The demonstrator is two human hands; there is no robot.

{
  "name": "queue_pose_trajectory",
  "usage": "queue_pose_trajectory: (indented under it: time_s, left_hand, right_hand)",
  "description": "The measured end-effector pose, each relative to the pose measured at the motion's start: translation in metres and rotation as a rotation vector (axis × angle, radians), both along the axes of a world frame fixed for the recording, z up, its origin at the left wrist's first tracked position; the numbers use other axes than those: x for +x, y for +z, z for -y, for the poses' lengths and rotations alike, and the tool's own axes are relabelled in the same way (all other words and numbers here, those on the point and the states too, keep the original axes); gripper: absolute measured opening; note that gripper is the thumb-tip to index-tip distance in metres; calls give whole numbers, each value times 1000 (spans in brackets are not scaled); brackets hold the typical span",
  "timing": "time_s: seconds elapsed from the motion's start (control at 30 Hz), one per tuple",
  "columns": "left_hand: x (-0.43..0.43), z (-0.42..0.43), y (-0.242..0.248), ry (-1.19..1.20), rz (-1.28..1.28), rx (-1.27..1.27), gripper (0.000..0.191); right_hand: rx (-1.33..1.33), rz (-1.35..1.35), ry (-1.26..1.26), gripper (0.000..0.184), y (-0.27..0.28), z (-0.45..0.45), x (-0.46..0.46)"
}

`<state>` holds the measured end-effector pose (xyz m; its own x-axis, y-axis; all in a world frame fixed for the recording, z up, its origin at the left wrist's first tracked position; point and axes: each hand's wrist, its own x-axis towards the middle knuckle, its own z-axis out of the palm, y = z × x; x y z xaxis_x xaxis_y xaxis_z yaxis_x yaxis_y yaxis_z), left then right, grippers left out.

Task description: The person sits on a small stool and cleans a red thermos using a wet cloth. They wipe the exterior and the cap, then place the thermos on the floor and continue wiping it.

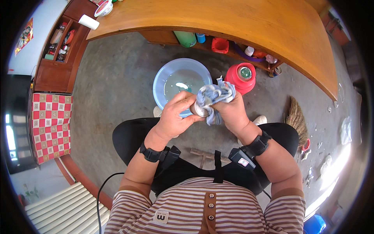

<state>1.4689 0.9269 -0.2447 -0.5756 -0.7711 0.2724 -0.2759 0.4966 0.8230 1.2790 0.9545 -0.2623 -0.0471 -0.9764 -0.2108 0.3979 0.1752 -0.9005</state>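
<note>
My left hand (176, 115) grips a small cylindrical cap or stopper (200, 110) with a pale, shiny end. Bunched in my right hand (233, 114) is a blue, grey and white cloth (214, 93), its folds against the cap. Just beyond both hands, on the floor, stands a light-blue plastic basin (159, 79) holding water. To its right is a red thermos flask (233, 76) with its round, glassy mouth uncovered. The cloth and my fingers hide part of the cap.
A wooden table (219, 14) spans the far side, its lower shelf holding a red plastic container (219, 45) and other items. On the right lie a straw broom (296, 120) and bits of litter. A wooden cabinet (57, 73) stands left; a white radiator (64, 207) is lower left.
</note>
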Motion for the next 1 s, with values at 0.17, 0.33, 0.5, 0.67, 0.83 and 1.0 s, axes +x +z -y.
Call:
queue_pose_trajectory:
  time_s: [0.17,0.33,0.5,0.67,0.83,1.0]
  left_hand:
    - [6,1,1,-46,-64,110,55]
    - [4,-1,-3,-92,-73,136,54]
    - [2,-1,-2,-96,-27,53,57]
    - [7,-1,2,-120,-77,113,55]
    - [3,-2,-2,-109,-53,165,52]
    - [0,-7,-5,-35,13,104,43]
  right_hand:
    - [-30,5,319,40,2,2,-23]
    - [-333,-76,329,40,-12,1,-14]
    - [-169,-36,54,32,0,-5,-2]
    - [-98,-135,429,41,8,3,-28]
    - [-397,-217,383,39,-10,2,-18]
    - [-264,-156,98,36,-2,-4,4]
